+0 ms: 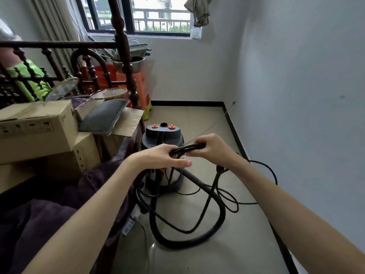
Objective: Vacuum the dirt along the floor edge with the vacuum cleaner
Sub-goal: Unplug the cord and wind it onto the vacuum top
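One vacuum cleaner [162,139] is seen standing upright on the tiled floor [197,119], between the bed on the left and the white wall [296,95] on the right; its dark lid carries two orange knobs [154,126] with one round opening between them. One thick black hose [207,194] is looped in a large coil on the floor in front of the canister, and a thinner black power cord [264,167] is trailed in several loops beside it toward the black skirting [235,135]. Two cardboard boxes [37,125] are stacked on the bed at left, with small handling pictograms printed on their sides; the lettering is too blurred to be read. Two badminton rackets [110,93] are laid behind the boxes. Two bare hands are held close together directly above the canister: a bundle of black cable is gripped by the left hand [164,157], with the fingers curled round it, and the same bundle is pinched by the right hand [209,147] just beside it. The canister lies immediately below and slightly beyond both hands.
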Motion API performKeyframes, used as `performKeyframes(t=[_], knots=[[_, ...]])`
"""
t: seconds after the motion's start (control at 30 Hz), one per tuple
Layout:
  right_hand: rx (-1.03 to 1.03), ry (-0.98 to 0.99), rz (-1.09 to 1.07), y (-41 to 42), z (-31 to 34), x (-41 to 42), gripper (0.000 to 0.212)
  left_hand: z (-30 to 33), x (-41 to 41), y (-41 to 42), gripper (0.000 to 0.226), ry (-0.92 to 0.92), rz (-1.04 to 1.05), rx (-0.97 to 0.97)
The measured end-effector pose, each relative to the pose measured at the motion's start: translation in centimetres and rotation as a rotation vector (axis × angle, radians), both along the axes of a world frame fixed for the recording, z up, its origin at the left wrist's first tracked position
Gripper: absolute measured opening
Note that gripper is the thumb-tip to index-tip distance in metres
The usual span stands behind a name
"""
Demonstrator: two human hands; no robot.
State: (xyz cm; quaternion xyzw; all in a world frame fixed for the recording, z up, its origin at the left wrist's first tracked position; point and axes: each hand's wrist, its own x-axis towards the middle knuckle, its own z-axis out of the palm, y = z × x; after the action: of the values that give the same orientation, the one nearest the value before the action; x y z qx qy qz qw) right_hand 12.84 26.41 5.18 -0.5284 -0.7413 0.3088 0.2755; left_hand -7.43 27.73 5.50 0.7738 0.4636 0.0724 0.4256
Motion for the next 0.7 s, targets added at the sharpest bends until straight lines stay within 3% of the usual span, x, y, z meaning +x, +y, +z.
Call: performKeyframes(t=[0.2, 0.37, 0.43, 0.53, 0.6, 0.7], knots=[[-0.114, 0.189, -0.111, -0.4, 0.7, -0.9, 0.022, -1.9, 0.9, -2.4, 0.059, -0.510, 0.007, -0.562], [-0.120, 0.365, -0.076, -0.8, -0.1, -2.1, 0.021, -3.2, 1.0, -4.1, 0.042, -0.661, -0.004, -0.781], [-0.102, 0.356, -0.052, -0.7, -0.2, -2.2, 0.020, -3.4, 0.7, -4.1, 0.037, -0.653, 0.045, -0.728], [-0.138, 0.234, 0.027, -0.5, -0.9, -1.3, 0.014, -3.0, -0.5, -3.6, 0.029, -0.595, 0.170, -0.434], [-0.258, 0.146, 0.107, -0.6, -1.5, -0.9, 0.015, -2.6, -1.4, -3.1, 0.027, -0.571, 0.201, -0.321], [-0.411, 0.167, 0.208, -1.1, -2.8, -0.9, 0.022, -2.3, -2.7, -2.6, 0.024, -0.591, 0.215, -0.254]])
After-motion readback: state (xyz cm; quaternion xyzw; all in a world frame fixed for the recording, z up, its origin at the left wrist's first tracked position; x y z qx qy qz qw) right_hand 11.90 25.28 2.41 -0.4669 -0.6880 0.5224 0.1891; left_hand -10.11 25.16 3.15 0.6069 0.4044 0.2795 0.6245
